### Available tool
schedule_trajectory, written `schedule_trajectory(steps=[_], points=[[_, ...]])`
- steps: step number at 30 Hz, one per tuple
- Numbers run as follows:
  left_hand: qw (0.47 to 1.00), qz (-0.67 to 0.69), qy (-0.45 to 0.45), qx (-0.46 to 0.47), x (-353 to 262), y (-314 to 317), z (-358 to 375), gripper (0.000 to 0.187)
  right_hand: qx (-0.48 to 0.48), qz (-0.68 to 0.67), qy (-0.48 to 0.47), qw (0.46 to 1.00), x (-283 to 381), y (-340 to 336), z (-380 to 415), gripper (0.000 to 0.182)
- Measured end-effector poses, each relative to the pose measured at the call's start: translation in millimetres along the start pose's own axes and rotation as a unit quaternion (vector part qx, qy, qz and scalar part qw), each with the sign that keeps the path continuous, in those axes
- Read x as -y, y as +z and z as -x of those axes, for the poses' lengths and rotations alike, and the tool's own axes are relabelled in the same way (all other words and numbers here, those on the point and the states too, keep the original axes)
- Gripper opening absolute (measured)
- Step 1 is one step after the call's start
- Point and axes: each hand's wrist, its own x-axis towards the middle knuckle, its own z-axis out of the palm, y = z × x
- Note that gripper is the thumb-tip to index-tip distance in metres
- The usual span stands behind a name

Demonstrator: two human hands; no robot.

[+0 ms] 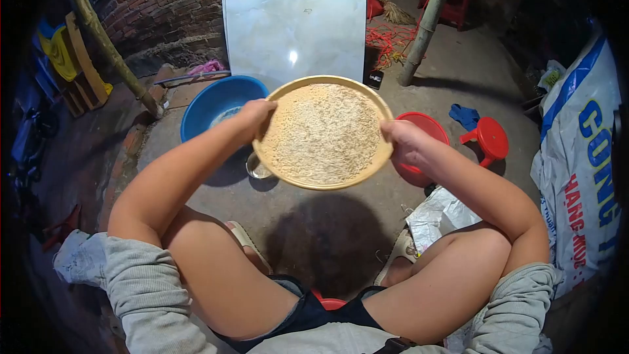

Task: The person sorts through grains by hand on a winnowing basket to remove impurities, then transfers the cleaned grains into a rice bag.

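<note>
A round yellow winnowing tray (285,92) filled with pale rice grains (321,132) is held up in front of me above the concrete floor. My left hand (257,115) grips its left rim and my right hand (403,143) grips its right rim. The tray sits roughly level and casts a dark shadow on the floor below. My bare knees frame the view on both sides.
A blue basin (211,106) stands at the left behind the tray, a red basin (427,127) at the right. A red stool (490,137), a blue cloth (464,116), a white printed sack (576,170), a leaning white tile (295,19) and a wooden pole (427,23) surround me.
</note>
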Motion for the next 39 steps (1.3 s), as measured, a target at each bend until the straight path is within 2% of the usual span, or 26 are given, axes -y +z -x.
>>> schedule_trajectory(steps=[2,3,5,6,8,9,11,12,13,15,17,19,20,21,22,23,25,27,29,30,31,34,36,37,39], points=[[0.998,-0.038,0.055,-0.003,25,13,-19,0.027,-0.018,-0.021,0.026,0.999,8,-13,-4,0.030],[0.997,-0.020,0.054,-0.048,14,42,12,0.027,-0.039,-0.072,0.064,0.995,11,-25,-11,0.031],[0.999,-0.043,0.021,-0.018,2,60,40,0.026,-0.103,-0.068,0.091,0.988,12,-29,-10,0.033],[0.997,-0.065,0.022,-0.023,-1,55,38,0.026,-0.106,-0.066,0.093,0.988,12,-24,-7,0.033],[0.996,-0.074,0.032,0.026,1,19,14,0.028,-0.067,-0.072,0.046,0.994,9,-5,0,0.032],[0.994,-0.093,0.024,0.052,-7,2,19,0.029,-0.028,-0.071,0.063,0.995,7,-2,-2,0.029],[0.997,-0.066,-0.023,0.022,-12,-19,24,0.032,0.010,0.036,0.009,0.999,8,20,21,0.026],[0.998,0.001,-0.045,0.042,-5,-26,15,0.032,0.039,0.057,0.007,0.998,8,21,21,0.027],[0.999,-0.006,-0.051,-0.005,-4,-16,19,0.031,0.042,0.055,0.007,0.998,7,17,17,0.027],[1.000,-0.003,-0.018,0.007,20,0,5,0.030,-0.007,-0.010,0.008,1.000,3,-2,-4,0.023],[0.997,-0.077,0.016,-0.019,12,37,41,0.028,0.008,-0.062,0.060,0.996,1,-34,-34,0.030],[0.997,-0.074,-0.006,0.016,8,44,47,0.028,-0.084,-0.033,0.100,0.991,9,-22,-7,0.032],[0.997,-0.072,0.009,0.030,8,36,36,0.028,-0.088,-0.029,0.102,0.991,8,-18,-6,0.032],[0.996,-0.069,0.025,0.044,10,25,25,0.028,-0.072,-0.041,0.085,0.993,7,-14,-5,0.031],[0.996,0.012,0.052,0.071,8,13,23,0.028,-0.055,-0.054,0.067,0.995,6,-9,-4,0.029],[0.997,-0.033,0.039,0.064,4,-6,21,0.028,-0.055,-0.052,0.066,0.995,5,-4,-2,0.029],[0.999,-0.050,-0.002,0.010,-6,-19,33,0.029,0.044,0.090,-0.015,0.995,3,11,13,0.021],[0.999,-0.029,-0.025,-0.012,4,-18,20,0.029,0.045,0.088,-0.016,0.995,5,15,20,0.023],[1.000,0.002,0.011,-0.007,19,0,11,0.028,-0.031,0.009,0.024,0.999,3,-2,3,0.027],[0.999,-0.012,0.016,-0.025,10,23,35,0.026,-0.009,-0.019,0.055,0.998,-3,-23,-22,0.029],[0.997,-0.054,0.028,-0.036,13,35,37,0.026,-0.031,-0.046,0.084,0.995,0,-32,-26,0.032],[0.998,-0.064,0.014,-0.015,6,45,49,0.026,-0.085,-0.040,0.100,0.991,3,-21,-12,0.031],[0.999,-0.051,0.019,0.006,13,15,14,0.026,-0.044,-0.034,0.069,0.996,-6,-26,-30,0.027],[0.999,-0.028,0.006,0.024,4,5,24,0.028,-0.046,-0.032,0.069,0.996,0,-14,-13,0.027],[0.999,-0.024,-0.038,-0.005,1,-12,27,0.030,0.032,0.083,-0.018,0.996,5,9,17,0.021]])
